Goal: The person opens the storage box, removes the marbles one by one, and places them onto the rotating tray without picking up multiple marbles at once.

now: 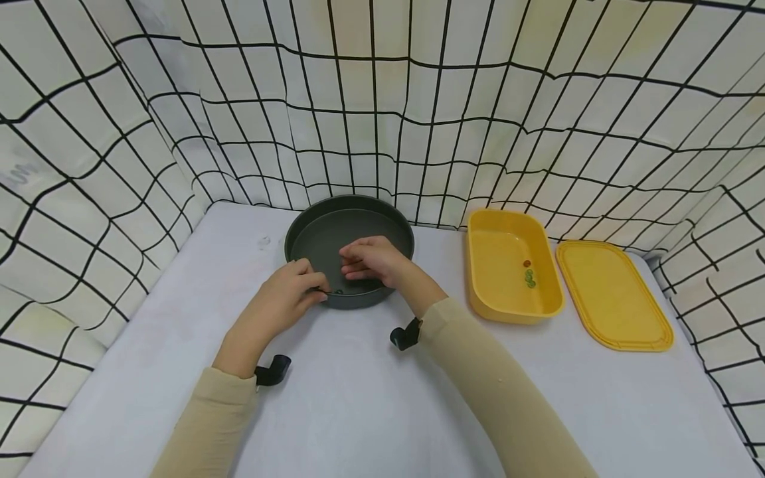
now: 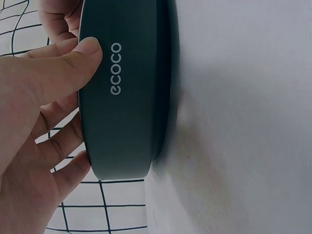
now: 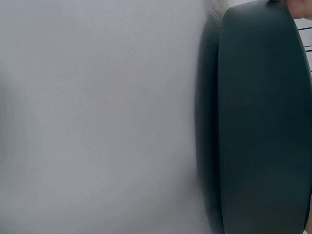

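Dark round tray [image 1: 349, 232], left hand [image 1: 287, 292] gripping rim

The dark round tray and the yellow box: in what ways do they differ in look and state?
The dark round tray is circular and grey-green; the yellow box is rectangular with rounded corners. The left hand grips the tray's rim and the right hand reaches into it; no hand touches the box. A few small beads lie in the box. Both stand open on the white table.
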### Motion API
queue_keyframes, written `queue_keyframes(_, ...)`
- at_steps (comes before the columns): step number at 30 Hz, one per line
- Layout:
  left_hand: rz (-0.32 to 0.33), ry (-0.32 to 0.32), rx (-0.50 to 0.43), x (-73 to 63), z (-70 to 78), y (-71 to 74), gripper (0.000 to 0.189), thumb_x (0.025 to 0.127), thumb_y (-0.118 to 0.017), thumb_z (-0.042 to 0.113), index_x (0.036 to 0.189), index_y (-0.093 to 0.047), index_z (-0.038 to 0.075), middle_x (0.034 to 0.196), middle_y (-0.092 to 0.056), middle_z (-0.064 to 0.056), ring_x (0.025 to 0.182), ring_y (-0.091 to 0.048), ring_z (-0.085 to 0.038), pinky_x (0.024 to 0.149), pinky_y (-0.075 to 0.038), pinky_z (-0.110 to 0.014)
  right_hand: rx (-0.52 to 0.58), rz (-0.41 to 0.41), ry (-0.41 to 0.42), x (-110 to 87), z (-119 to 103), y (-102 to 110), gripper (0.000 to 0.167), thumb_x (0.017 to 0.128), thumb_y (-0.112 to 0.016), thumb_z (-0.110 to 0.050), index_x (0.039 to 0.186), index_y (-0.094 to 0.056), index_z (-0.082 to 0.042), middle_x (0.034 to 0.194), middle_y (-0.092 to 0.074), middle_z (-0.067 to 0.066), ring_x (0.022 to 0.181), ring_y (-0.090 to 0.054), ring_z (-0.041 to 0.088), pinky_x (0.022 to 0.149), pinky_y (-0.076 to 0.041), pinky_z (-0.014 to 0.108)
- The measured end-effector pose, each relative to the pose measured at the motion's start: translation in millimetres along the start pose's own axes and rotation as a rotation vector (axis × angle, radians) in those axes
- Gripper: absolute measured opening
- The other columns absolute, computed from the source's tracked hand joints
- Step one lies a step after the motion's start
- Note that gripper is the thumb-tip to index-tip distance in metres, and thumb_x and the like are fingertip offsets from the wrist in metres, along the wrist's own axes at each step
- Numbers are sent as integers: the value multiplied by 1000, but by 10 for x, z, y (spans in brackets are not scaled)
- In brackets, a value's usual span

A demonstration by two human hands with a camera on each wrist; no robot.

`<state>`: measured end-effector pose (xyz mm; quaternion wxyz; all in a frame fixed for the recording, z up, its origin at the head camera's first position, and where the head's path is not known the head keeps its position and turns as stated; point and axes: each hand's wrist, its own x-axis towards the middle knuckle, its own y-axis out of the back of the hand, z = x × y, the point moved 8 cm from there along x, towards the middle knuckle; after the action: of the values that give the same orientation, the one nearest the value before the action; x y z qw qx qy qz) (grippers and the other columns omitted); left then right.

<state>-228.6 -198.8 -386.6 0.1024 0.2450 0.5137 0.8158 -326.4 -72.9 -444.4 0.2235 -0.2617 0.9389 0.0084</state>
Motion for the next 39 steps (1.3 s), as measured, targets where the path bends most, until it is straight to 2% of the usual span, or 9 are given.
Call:
queue_keyframes(6, -1, -12, 1, 30, 38, -17, 10, 84, -80, 11, 90, -73, 17, 83, -53, 1, 76, -50, -14, 70, -45, -32, 40, -2, 121, -117, -84, 91, 36, 101, -58, -13, 131, -57, 8, 125, -60, 28, 83, -69, 14, 81, -59, 30)
queue_keyframes(11, -4, -26, 7, 43, 48, -44, 11, 85, -80, 12, 91, -73, 18, 84, -54, 3, 77, -53, -16, 71, -46, -34, 90, 8, 214, -343, -205, 348, 27, 101, -58, -11, 122, -60, 5, 116, -62, 25, 84, -70, 16, 83, -59, 31)
queue_keyframes(16, 19, -43, 28, 18, 13, -43, 19, 80, -83, 7, 90, -73, 18, 87, -59, 3, 83, -60, -19, 75, -49, -36, 100, 91, 222, -630, -276, 821, 27, 102, -59, -13, 122, -59, 5, 104, -64, 17, 87, -69, 21, 84, -59, 33)
queue_keyframes(21, 61, -94, 39, -14, -6, -16, 21, 77, -85, 5, 89, -73, 18, 87, -61, 3, 82, -62, -20, 75, -50, -37, 19, 196, 198, -935, -254, 1377, 32, 102, -60, -21, 124, -57, 2, 112, -60, 19, 100, -68, 30, 87, -58, 33)
queue_keyframes(25, 94, -130, 34, -46, -17, 15, 22, 76, -85, 4, 89, -73, 18, 85, -61, 4, 79, -61, -18, 72, -48, -35, -82, 261, 162, -1155, -158, 1818, 36, 103, -57, -21, 131, -53, 2, 119, -58, 19, 106, -66, 29, 89, -57, 31)
queue_keyframes(28, 110, -157, 26, -54, -5, 37, 23, 75, -85, 3, 89, -73, 17, 85, -61, 4, 77, -60, -17, 71, -47, -35, -213, 331, 138, -1311, -68, 2150, 39, 104, -55, -23, 134, -51, 3, 123, -58, 20, 105, -66, 26, 88, -57, 29)
queue_keyframes(32, 134, -195, 17, -51, 24, 62, 24, 74, -85, 2, 89, -73, 17, 85, -62, 4, 76, -60, -17, 70, -48, -36, -535, 435, 107, -1497, 21, 2473, 35, 104, -54, -26, 130, -56, -2, 125, -58, 18, 105, -63, 27, 89, -56, 29)
queue_keyframes(37, 149, -228, 4, -25, 54, 52, 25, 73, -85, 1, 88, -73, 17, 84, -61, 3, 76, -60, -17, 70, -47, -36, -990, 499, 101, -1604, 54, 2588, 26, 100, -58, -20, 121, -63, -5, 117, -64, 16, 101, -57, 30, 92, -51, 43)
queue_keyframes(39, 148, -233, 1, -11, 66, 42, 25, 73, -85, 1, 88, -73, 17, 84, -61, 3, 76, -60, -18, 70, -47, -36, -1124, 499, 104, -1608, 53, 2563, 24, 97, -60, -16, 117, -65, -4, 112, -66, 16, 99, -57, 31, 92, -50, 47)
